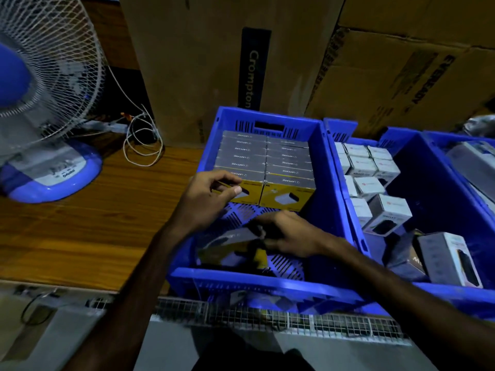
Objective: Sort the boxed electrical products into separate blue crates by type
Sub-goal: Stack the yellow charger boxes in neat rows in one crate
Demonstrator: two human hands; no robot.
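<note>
- Your left hand [211, 195] is pinching the front yellow box [242, 192] in the blue crate [332, 183].
- Your right hand [284, 234] is gripping a blurry loose box [230, 243] lower down.

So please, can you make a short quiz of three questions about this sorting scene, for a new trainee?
1. True or false: the left hand pinches a yellow box at the near end of the packed rows.
2. Which crate holds the white boxes? A) the left crate B) the middle crate
3. Fill in: the standing object on the wooden table, left of the crates, is a ____.

Key: 1 true; 2 B; 3 fan. The right hand grips a blurred box low in the left crate.
</note>
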